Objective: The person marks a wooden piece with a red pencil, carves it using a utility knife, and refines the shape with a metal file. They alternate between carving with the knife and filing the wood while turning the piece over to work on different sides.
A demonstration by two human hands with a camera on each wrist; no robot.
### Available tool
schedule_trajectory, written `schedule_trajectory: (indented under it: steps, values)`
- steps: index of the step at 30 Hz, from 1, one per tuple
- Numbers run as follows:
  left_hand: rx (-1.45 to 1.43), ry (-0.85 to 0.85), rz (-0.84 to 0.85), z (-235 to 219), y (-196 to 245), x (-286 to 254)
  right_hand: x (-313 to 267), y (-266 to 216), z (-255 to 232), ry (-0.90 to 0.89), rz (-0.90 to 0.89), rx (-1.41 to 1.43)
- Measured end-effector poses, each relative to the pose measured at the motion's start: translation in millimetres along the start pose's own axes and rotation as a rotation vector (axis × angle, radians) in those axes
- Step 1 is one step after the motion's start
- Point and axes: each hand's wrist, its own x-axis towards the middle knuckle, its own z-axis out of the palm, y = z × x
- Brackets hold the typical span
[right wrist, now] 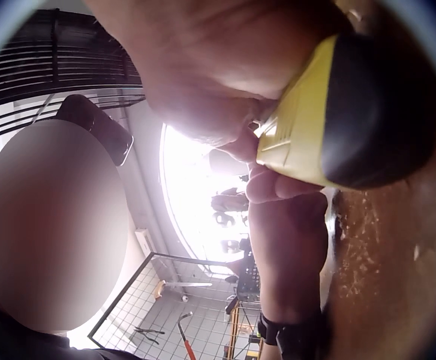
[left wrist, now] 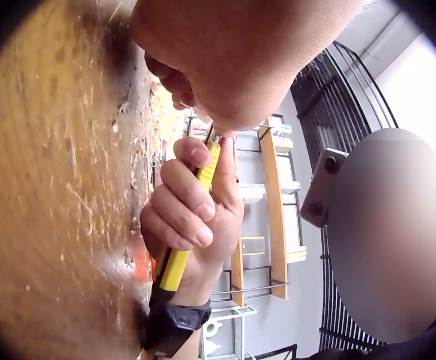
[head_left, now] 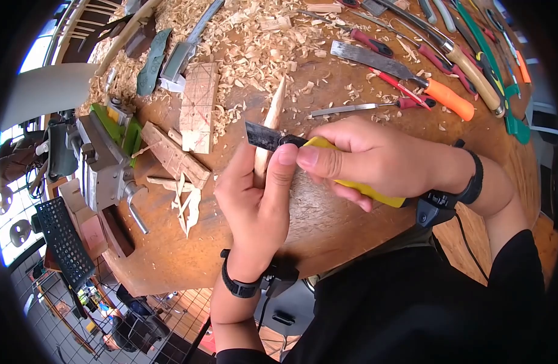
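Observation:
In the head view my right hand (head_left: 370,161) grips a chisel by its yellow-and-black handle (head_left: 385,195), fingers curled around it and thumb along the top. The broad dark chisel blade (head_left: 262,136) lies across a pale whittled wooden stick (head_left: 276,106), which tapers to a point away from me. My left hand (head_left: 254,197) holds the stick's lower part, and its thumb presses by the blade's neck. The left wrist view shows the right hand (left wrist: 184,199) wrapped around the yellow handle (left wrist: 175,268). The handle's black butt (right wrist: 375,112) fills much of the right wrist view.
Wood shavings (head_left: 248,54) cover the back of the workbench (head_left: 327,230). An orange-handled chisel (head_left: 449,100), a file (head_left: 351,109) and several other tools lie at the back right. Wood offcuts (head_left: 199,109) and a metal vise (head_left: 106,161) are on the left.

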Motion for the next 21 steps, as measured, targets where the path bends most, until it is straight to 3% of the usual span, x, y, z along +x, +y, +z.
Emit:
schedule_trajectory:
  steps: [2,5,9,11,15,21]
  values:
    - [-0.065,-0.074,0.035,-1.4,-4.6,-0.1,-1.0,-3.4,-3.1,-0.052,0.044,-0.015]
    - [0.040,-0.046,0.110,-2.6,-6.9,-0.6,-1.4,-2.7,-3.7,-0.068,0.040,0.006]
    - [0.061,0.009,0.044,-2.9,0.6,-3.7,0.8,1.1,-1.0,-0.034,0.007,-0.040]
    - [0.201,0.006,-0.005,-7.4,4.8,-4.4,1.0,3.3,3.7,0.010,-0.029,0.048]
    - [0.173,0.045,0.034,-4.5,-0.2,-2.7,2.6,9.0,7.5,0.026,-0.070,0.108]
    - [0.127,0.013,0.066,-1.2,6.0,-4.8,3.1,2.7,-4.4,0.288,-0.229,0.331]
